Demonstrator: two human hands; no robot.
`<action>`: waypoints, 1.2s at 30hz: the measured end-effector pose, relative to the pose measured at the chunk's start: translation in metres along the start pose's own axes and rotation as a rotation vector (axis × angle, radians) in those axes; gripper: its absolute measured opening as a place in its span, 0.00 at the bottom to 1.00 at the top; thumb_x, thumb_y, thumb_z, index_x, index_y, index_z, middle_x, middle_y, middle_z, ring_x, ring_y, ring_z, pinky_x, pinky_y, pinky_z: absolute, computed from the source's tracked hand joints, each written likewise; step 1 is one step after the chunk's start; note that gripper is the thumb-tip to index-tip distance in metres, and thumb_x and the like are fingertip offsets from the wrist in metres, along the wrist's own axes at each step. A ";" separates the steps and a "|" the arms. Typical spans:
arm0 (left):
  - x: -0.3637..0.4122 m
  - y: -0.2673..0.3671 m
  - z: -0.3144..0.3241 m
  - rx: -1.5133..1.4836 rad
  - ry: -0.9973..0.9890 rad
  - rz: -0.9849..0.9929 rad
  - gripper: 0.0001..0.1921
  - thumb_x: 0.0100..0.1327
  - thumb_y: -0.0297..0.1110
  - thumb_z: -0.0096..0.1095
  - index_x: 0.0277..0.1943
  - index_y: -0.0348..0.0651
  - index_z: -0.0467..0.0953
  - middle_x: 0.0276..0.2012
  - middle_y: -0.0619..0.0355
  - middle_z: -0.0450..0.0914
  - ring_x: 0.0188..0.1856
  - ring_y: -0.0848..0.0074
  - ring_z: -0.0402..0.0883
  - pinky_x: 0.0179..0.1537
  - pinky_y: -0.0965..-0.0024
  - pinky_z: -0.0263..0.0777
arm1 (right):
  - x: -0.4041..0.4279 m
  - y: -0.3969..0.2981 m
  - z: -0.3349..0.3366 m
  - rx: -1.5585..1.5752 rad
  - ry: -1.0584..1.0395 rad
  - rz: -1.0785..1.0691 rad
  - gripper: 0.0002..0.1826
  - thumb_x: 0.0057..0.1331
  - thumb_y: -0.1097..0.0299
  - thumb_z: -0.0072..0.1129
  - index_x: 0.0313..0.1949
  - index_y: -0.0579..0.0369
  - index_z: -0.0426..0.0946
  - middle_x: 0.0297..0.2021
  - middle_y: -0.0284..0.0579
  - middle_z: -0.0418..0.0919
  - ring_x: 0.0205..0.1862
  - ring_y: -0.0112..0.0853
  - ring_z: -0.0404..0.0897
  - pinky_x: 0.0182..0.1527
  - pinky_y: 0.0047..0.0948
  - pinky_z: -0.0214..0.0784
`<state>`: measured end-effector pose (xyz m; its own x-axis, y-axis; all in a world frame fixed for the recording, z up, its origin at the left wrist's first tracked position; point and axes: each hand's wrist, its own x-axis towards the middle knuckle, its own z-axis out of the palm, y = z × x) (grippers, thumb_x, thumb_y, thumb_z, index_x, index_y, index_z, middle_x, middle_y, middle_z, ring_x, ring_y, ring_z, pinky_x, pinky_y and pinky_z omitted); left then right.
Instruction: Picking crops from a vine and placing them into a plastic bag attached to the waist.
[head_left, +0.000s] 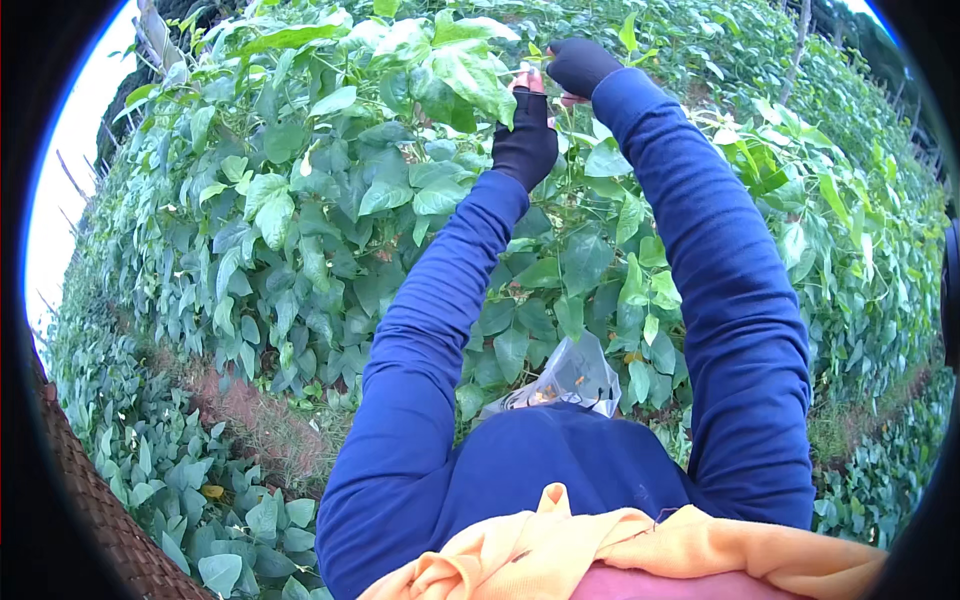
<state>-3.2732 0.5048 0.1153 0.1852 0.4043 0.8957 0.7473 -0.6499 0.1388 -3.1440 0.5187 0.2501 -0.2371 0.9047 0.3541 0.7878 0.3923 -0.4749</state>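
Both my hands reach up to the top of a leafy climbing bean plant (390, 184). My left hand (527, 135), in a black fingerless glove, has its bare fingertips together at a thin stem beside a large bright leaf (469, 67). Close to its right, my right hand (581, 71), in a matching glove, is curled beside small young leaves; what lies in its fingers is hidden. A clear plastic bag (577, 375) with small pale and orange bits in it hangs at my waist, partly behind my blue shirt.
Dense rows of vines stand on both sides. Wooden stakes (796, 49) rise among them at the back. Bare reddish soil (255, 420) shows at lower left, between the row and low plants. A woven brim (112, 517) edges the view at lower left.
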 end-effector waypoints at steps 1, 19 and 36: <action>0.002 0.001 0.002 -0.024 0.035 0.027 0.41 0.64 0.29 0.56 0.75 0.28 0.46 0.74 0.32 0.49 0.75 0.42 0.51 0.74 0.52 0.48 | 0.002 0.003 -0.002 0.198 -0.058 0.131 0.23 0.67 0.69 0.52 0.62 0.49 0.74 0.35 0.52 0.85 0.27 0.35 0.87 0.29 0.32 0.80; -0.032 0.033 -0.039 -1.743 0.016 -0.505 0.16 0.73 0.37 0.57 0.57 0.37 0.77 0.43 0.60 0.82 0.42 0.76 0.81 0.44 0.70 0.77 | -0.140 -0.036 0.031 -0.488 0.321 -0.336 0.10 0.64 0.69 0.55 0.45 0.49 0.75 0.39 0.48 0.80 0.37 0.48 0.84 0.34 0.46 0.75; 0.040 -0.019 0.061 -0.742 -0.023 -0.305 0.11 0.67 0.29 0.63 0.51 0.39 0.76 0.46 0.54 0.82 0.47 0.70 0.82 0.44 0.66 0.78 | -0.154 0.013 0.018 -0.515 0.323 -0.205 0.11 0.64 0.65 0.54 0.44 0.49 0.80 0.40 0.47 0.81 0.40 0.44 0.84 0.39 0.44 0.75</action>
<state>-3.2416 0.5727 0.1229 0.0601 0.6410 0.7652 0.1496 -0.7637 0.6280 -3.1073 0.3877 0.1748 -0.2920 0.6922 0.6600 0.9357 0.3495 0.0474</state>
